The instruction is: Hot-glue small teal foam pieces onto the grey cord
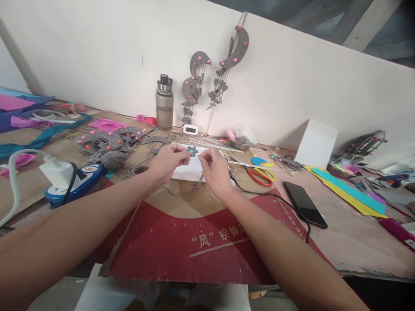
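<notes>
A small grey felt star (194,149) with a teal spot sits at the fingertips of my left hand (167,163), pinched by its edge. My right hand (215,171) is closed just to the right of it, thumb and finger pressed together on a thin cord that runs toward the star. Beneath both hands lies a white sheet (186,174). Loose grey cord (181,192) trails over the cardboard below them. Scissors with orange and yellow handles (261,177) lie right of my right hand.
A water bottle (164,105) and small digital clock (190,129) stand by the wall, beneath hanging moon-shaped felt ornaments (238,54). At left are a blue power strip (75,185) and grey yarn (112,159). A phone (304,204) lies at right, near a black cable (263,193).
</notes>
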A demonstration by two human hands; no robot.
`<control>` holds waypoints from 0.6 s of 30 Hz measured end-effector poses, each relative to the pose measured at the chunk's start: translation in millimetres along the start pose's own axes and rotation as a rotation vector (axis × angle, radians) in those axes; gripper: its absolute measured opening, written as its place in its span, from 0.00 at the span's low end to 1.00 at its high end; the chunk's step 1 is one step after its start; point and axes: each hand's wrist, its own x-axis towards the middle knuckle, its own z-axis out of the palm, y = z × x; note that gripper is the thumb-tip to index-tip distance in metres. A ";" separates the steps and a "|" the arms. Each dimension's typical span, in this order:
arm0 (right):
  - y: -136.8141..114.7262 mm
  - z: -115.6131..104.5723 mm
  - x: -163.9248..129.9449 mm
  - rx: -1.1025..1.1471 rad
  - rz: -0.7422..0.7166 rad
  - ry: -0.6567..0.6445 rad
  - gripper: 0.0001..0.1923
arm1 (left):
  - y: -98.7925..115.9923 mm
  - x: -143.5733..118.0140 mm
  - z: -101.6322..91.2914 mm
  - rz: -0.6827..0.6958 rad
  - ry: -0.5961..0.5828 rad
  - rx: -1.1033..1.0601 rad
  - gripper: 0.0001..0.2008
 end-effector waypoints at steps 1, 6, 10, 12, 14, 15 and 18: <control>1.6 -0.4 0.3 -0.013 0.003 0.006 0.03 | -0.6 0.0 0.1 -0.003 -0.009 0.001 0.10; 5.4 -2.8 1.3 -0.082 0.005 0.000 0.08 | -4.5 0.5 0.6 -0.013 -0.036 -0.027 0.13; 3.1 -4.2 1.7 -0.107 0.008 -0.037 0.11 | -6.1 -0.2 0.8 -0.012 -0.052 -0.035 0.14; 2.1 -4.1 1.8 -0.118 0.007 -0.057 0.12 | -6.3 -0.5 1.0 -0.015 -0.059 -0.028 0.14; 2.1 -3.5 1.9 -0.127 0.013 -0.072 0.12 | -6.6 -0.7 1.3 -0.016 -0.062 -0.026 0.15; 2.3 -3.0 2.0 -0.130 0.017 -0.078 0.13 | -6.8 -0.8 1.5 -0.014 -0.066 -0.025 0.14; 3.5 -1.2 2.2 -0.142 0.026 -0.084 0.14 | -7.9 -0.6 2.0 -0.006 -0.089 -0.017 0.13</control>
